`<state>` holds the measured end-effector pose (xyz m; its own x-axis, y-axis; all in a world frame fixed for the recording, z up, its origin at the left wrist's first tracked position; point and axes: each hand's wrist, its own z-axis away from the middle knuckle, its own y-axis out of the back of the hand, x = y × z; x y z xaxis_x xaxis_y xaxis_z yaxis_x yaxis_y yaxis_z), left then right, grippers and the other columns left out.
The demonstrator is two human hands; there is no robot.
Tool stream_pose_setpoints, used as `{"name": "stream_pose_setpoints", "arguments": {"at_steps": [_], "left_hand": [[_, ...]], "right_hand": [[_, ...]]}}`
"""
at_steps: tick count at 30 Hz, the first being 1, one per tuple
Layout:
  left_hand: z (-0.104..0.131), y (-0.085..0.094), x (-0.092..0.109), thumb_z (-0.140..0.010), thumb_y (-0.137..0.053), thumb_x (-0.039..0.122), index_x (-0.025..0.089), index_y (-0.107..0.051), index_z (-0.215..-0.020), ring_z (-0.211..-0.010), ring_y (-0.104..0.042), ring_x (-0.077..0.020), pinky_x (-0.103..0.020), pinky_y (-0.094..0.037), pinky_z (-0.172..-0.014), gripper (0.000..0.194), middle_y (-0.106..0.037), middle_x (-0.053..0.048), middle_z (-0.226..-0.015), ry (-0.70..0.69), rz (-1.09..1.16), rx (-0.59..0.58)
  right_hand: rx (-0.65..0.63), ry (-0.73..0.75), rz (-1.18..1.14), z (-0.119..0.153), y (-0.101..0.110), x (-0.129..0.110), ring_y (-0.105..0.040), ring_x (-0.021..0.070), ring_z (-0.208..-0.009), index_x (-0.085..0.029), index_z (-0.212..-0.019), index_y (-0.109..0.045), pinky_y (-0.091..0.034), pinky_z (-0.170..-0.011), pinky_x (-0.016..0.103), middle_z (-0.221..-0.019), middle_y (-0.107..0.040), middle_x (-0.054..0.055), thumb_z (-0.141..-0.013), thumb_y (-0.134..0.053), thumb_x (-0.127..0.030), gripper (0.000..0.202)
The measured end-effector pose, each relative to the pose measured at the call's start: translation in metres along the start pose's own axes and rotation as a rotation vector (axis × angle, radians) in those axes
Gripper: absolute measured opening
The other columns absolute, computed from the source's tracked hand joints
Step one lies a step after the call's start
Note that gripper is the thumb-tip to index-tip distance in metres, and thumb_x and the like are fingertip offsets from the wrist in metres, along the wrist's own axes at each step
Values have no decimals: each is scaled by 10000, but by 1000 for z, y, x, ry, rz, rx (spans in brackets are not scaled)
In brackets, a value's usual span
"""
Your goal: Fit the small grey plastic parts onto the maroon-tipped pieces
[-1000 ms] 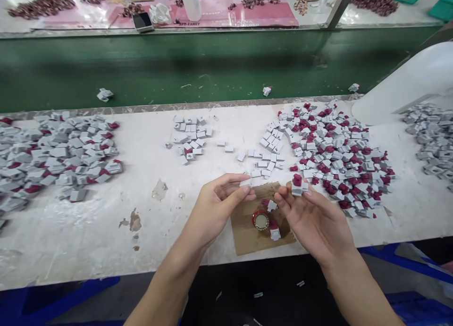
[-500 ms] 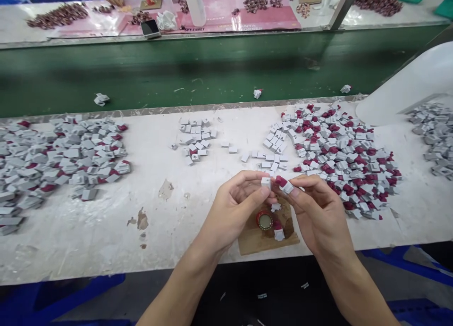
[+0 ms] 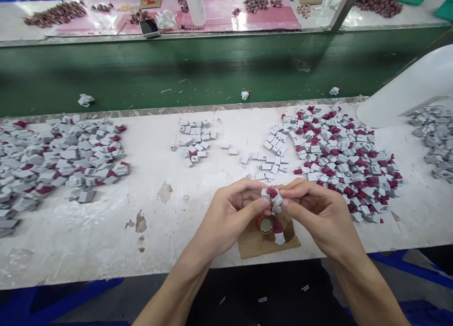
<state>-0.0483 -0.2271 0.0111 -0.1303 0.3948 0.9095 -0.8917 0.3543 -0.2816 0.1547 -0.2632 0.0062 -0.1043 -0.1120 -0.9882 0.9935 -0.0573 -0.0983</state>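
My left hand (image 3: 235, 215) pinches a small white block (image 3: 265, 193) between thumb and fingers. My right hand (image 3: 314, 213) grips a small white piece with a dark red end (image 3: 275, 195), its red end against the white block. Below them lies a brown board (image 3: 253, 245). On it are a red-rimmed bottle cap (image 3: 265, 225), lying hollow side up, and another white and dark red piece (image 3: 279, 234). A further small white piece (image 3: 276, 209) shows just under my fingers.
At the right spreads a big pile of white and dark red pieces (image 3: 343, 161); another pile (image 3: 67, 156) lies at the left. Loose white blocks (image 3: 196, 137) sit mid-table. A white cylinder (image 3: 406, 85) slants in at the right. Beyond runs a green belt (image 3: 198, 66) carrying several pieces.
My hands have come closer together, bringing the red end of the right piece against the left block. The pieces on the green belt have shifted left.
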Motion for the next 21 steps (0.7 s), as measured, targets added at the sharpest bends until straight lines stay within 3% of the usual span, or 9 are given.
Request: {"name": "stream_pose_setpoints", "arguments": {"at_steps": [4,8,17,21], "left_hand": [[-2,8,12,-982,-875,322,226,-863,-1112,-844,-814,-211,-316,-680,-810,162,-864,-69,-959,-2,0,-41],[-5,15,25,-973,-885,294,233,-874,-1127,-926,-824,-226,-333,-685,-874,167,-875,-82,-1050,-47,11,-65],[-13,28,32,-978,-879,312,227,-867,-1114,-884,-820,-217,-348,-684,-855,161,-859,-75,-1032,-70,15,-109],[-17,31,33,-974,-875,341,203,-847,-1118,-870,-816,-218,-364,-691,-855,200,-857,-80,-1007,-87,16,-68]], "right_hand": [[-84,-9,7,-13,1,-13,-827,235,-860,-272,-918,-905,-691,-701,307,-957,-847,74,-938,-911,-296,32],[-176,5,63,-27,2,-24,-825,230,-902,-286,-945,-899,-679,-742,308,-983,-858,65,-962,-882,-253,41],[-239,14,107,-42,-4,-30,-766,213,-837,-335,-1022,-923,-630,-651,304,-965,-821,56,-999,-842,-265,110],[-198,45,125,-47,-7,-28,-774,209,-831,-340,-1068,-931,-647,-660,299,-975,-818,61,-1012,-845,-287,115]]}}
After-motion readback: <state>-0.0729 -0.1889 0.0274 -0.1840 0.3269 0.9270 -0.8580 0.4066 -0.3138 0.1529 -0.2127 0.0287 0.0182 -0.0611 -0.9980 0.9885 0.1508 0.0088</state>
